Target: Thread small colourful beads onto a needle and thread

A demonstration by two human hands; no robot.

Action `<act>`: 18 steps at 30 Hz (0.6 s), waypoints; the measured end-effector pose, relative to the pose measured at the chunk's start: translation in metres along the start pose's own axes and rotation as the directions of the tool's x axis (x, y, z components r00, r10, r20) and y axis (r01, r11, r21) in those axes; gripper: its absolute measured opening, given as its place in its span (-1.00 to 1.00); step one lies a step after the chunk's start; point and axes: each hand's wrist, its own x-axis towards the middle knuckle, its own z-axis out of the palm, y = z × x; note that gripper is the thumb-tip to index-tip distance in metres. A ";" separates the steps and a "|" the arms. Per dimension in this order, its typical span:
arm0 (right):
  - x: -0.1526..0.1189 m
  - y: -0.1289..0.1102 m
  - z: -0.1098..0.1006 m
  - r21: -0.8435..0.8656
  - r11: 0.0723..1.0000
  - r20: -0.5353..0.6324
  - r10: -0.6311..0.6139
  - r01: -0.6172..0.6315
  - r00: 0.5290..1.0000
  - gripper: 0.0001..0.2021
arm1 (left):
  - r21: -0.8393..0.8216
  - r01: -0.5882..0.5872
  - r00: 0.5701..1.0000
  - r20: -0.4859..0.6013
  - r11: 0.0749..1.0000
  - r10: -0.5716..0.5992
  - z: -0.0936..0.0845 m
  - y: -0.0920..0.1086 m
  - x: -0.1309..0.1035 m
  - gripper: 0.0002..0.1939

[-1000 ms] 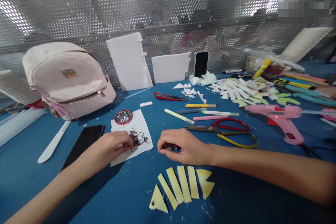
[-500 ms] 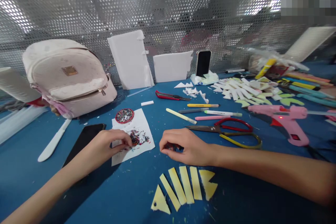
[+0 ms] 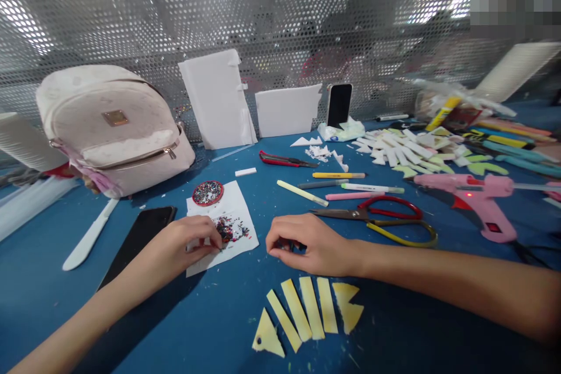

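My left hand (image 3: 196,239) reaches over a white sheet of paper (image 3: 236,204), its fingers pinched at the edge of a small heap of dark and red glitter bits (image 3: 230,231). Whatever sits between those fingertips is too small to name. A round red-rimmed dish of glitter (image 3: 208,193) rests on the same sheet. My right hand (image 3: 304,242) lies on the blue table with curled fingers; what they may hold is hidden. Just below it are yellow cut pieces (image 3: 309,310) laid out like a fish: a head with a hole, several strips and a notched tail.
Scissors (image 3: 390,219), several markers (image 3: 350,188) and a red cutter (image 3: 284,159) lie beyond my right hand. A pink glue gun (image 3: 475,198) is at the right. At the left are a black phone (image 3: 142,239), a white knife (image 3: 90,236) and a backpack (image 3: 116,134).
My left hand has shifted very slightly to the right, along the glitter heap. My right hand and the yellow pieces stay where they were.
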 end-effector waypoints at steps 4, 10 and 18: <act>0.000 -0.001 0.000 -0.004 1.000 -0.001 -0.005 0.005 1.000 -0.92 | 0.002 -0.017 1.000 -0.001 1.000 0.017 0.002 -0.001 0.000 -0.83; 0.000 0.000 0.000 0.001 1.000 0.004 -0.004 0.004 1.000 -0.92 | 0.004 0.005 1.000 -0.016 1.000 -0.005 0.002 0.004 0.001 -0.86; 0.000 0.000 0.000 0.000 1.000 -0.002 -0.009 0.009 1.000 -0.92 | -0.021 0.064 0.998 -0.008 0.998 -0.064 0.005 0.006 0.003 -0.85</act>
